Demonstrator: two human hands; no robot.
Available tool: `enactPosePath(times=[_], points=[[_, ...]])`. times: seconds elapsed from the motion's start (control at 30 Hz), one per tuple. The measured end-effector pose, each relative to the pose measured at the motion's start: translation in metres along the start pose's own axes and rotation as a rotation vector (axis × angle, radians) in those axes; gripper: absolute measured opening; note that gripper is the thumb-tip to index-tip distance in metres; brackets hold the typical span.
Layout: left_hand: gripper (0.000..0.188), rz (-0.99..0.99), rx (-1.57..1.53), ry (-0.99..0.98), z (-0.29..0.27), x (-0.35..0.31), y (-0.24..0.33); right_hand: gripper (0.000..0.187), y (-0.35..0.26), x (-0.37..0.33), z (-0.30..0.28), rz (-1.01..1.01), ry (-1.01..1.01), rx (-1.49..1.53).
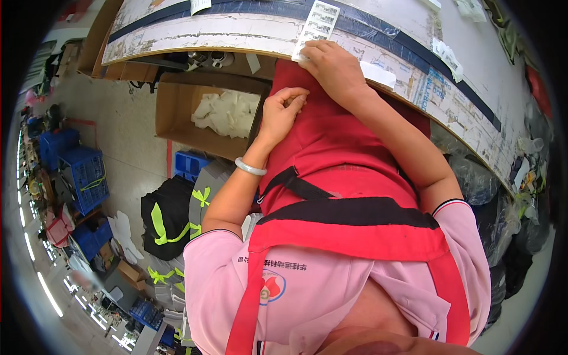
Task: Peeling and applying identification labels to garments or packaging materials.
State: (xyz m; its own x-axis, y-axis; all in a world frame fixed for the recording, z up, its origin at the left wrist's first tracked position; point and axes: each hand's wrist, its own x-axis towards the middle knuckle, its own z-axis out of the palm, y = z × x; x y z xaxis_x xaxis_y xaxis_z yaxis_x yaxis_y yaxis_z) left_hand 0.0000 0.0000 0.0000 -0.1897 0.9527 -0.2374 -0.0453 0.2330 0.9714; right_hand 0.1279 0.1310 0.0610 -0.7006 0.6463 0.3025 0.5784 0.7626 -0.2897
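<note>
A white strip of printed labels (320,22) lies across the near edge of the worktable. The curled fingers of my right hand (336,70) hold its lower end at that edge; the thumb is hidden. Lower and to the left, my left hand (280,113) is closed in front of the red apron (349,151), thumb and fingertips pressed together. Whatever the pinch holds, if anything, is too small to make out. A pale bangle (250,168) circles my left wrist.
The worktable (236,25) has a worn white top with dark blue tape along it. Below its left part stands a cardboard box (171,112) with white paper scraps (225,113). Blue crates (83,177) and black goods with yellow-green straps (167,219) stand left; plastic-wrapped bags (479,183) lie right.
</note>
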Motion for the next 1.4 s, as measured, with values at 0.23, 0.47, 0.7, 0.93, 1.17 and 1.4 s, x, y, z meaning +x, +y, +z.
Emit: enactPosePath(times=[0.23,0.47,0.7,0.93,1.17,1.4], points=[[0.028,-0.062,-0.218,-0.022,-0.012,0.010,0.028,0.005,0.009,-0.002,-0.004,-0.119,0.232,0.158],[0.028,-0.221,-0.666,-0.054,-0.003,0.025,0.049,0.010,-0.025,-0.026,-0.025,-0.298,0.229,0.389],[0.021,-0.170,-0.587,0.003,0.003,0.015,0.059,0.030,-0.025,-0.042,-0.040,0.347,0.012,0.772],[0.024,-0.118,-0.494,-0.057,-0.002,0.019,0.062,0.022,-0.022,-0.042,-0.041,0.615,-0.251,1.194],[0.031,-0.172,-0.255,0.011,-0.005,0.043,0.072,0.025,-0.014,-0.046,-0.056,0.664,-0.174,1.180],[0.041,0.062,-0.140,-0.080,-0.013,0.024,0.084,0.023,-0.021,-0.071,-0.059,0.614,-0.392,1.243]])
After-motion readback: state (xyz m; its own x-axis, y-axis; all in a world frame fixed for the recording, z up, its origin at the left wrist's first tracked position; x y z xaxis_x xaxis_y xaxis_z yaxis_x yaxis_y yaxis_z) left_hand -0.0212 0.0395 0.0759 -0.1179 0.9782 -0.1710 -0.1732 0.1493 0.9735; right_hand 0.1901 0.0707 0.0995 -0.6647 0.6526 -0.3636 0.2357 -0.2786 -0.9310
